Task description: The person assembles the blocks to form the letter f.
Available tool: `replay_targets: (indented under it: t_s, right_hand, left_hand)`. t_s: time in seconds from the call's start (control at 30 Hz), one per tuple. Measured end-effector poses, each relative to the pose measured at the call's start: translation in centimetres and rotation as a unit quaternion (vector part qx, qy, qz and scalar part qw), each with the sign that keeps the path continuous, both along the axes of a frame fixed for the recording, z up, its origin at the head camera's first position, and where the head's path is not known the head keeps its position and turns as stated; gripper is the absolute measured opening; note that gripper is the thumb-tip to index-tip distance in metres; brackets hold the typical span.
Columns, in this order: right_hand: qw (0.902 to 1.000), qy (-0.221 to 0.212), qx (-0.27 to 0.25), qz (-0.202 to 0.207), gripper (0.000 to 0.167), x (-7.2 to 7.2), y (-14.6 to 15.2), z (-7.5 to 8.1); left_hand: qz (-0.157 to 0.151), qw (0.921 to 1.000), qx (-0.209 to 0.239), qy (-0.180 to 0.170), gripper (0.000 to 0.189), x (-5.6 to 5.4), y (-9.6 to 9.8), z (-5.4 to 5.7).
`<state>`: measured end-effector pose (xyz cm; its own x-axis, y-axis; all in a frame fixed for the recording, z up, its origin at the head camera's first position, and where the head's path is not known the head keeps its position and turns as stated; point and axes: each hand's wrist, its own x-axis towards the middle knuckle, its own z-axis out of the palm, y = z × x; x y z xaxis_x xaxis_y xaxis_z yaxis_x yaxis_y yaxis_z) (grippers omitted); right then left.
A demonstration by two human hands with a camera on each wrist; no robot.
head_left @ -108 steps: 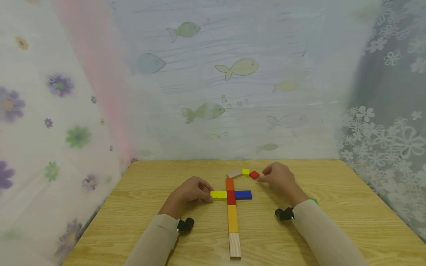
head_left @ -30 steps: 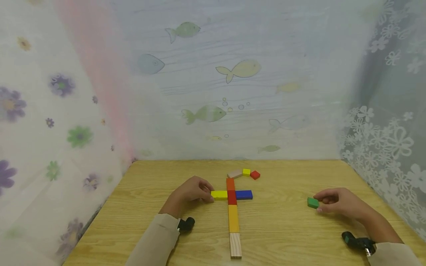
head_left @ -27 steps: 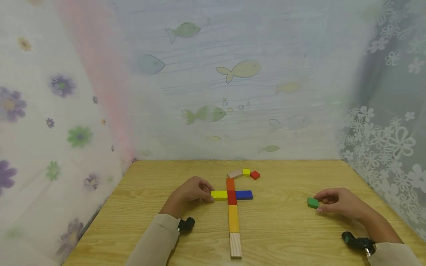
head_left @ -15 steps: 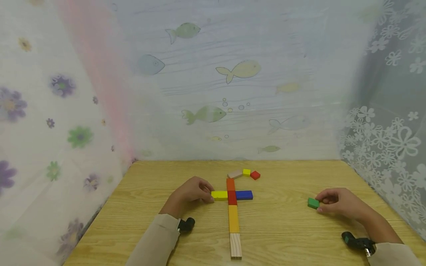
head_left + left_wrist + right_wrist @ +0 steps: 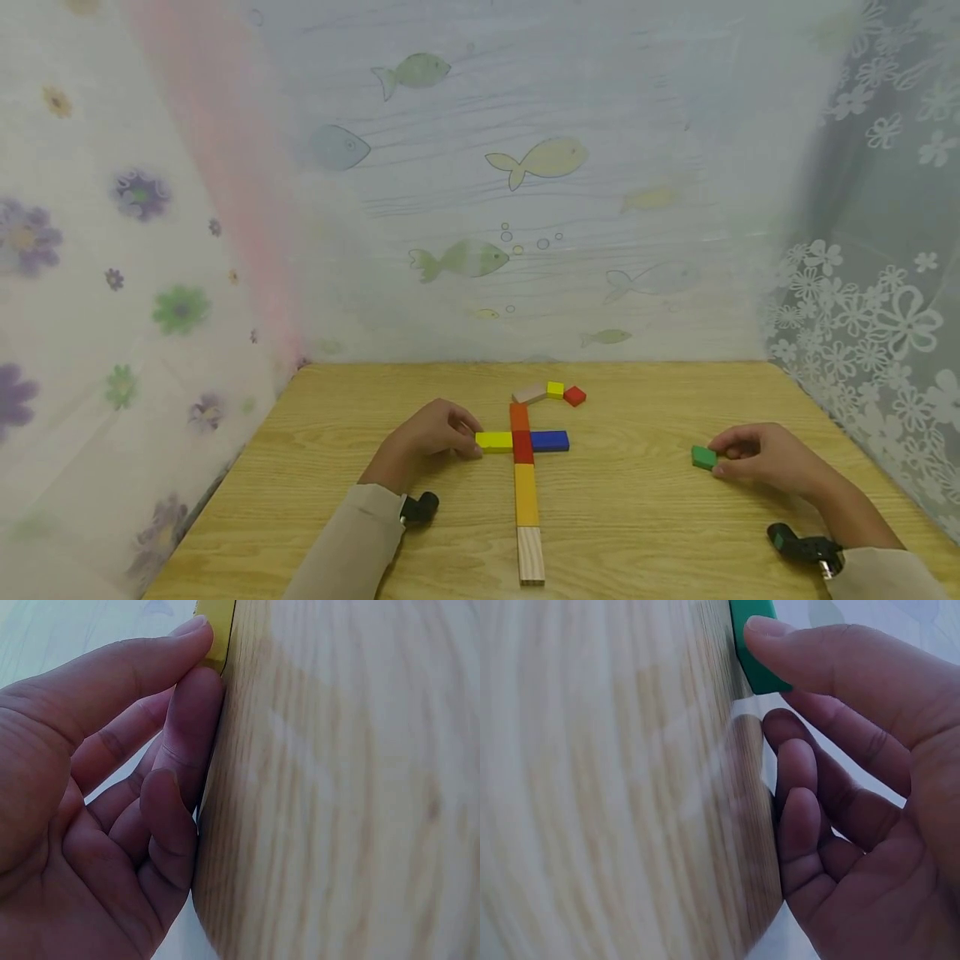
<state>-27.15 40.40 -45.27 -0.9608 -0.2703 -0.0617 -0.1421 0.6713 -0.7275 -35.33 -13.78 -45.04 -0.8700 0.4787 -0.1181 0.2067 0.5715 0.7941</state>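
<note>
My left hand pinches the outer end of a long yellow block between thumb and fingers. In the left wrist view that yellow block shows only at the top edge. Far to the right, my right hand has thumb and forefinger on a small green block. The right wrist view has the thumb along the green block, with the other fingers curled below. Against the yellow block's inner end sits a dark red block, with a blue block on its other side.
An orange block continues the column upward, an amber block and a plain wood block downward. From its top, a pale block, a small yellow cube and a red cube curve right on the wooden table.
My right hand has left the red cube at the top and moved right and nearer to the green block, which it now pinches. The left hand stays on the yellow block.
</note>
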Motion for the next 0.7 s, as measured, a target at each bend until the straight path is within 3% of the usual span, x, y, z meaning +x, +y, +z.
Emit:
replay_targets:
  t_s: [0.7]
  right_hand:
    - [0.9997,0.025,-0.001,-0.001,0.043,-0.14,-0.38,0.01]
  left_hand:
    - [-0.002,1.0000,0.001,0.001,0.036,-0.11,-0.09,-0.19]
